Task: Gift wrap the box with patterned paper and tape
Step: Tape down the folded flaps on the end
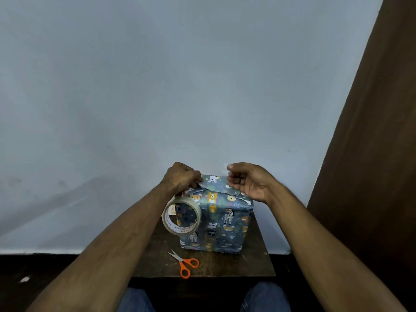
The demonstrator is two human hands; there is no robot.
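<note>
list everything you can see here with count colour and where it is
wrapped box: one, blue paper with animal print, upright at the back of the table
tape roll: one, clear with a white core, hanging against the box's left side
scissors: one pair, orange handles, on the table in front of the box
table: one, dark brown, by the wall
wall: pale grey-blue, behind
left hand: curled at the box's top left corner
right hand: loosely curled above the top right edge

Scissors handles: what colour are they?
Orange, on the scissors lying on the table; head view.
</note>
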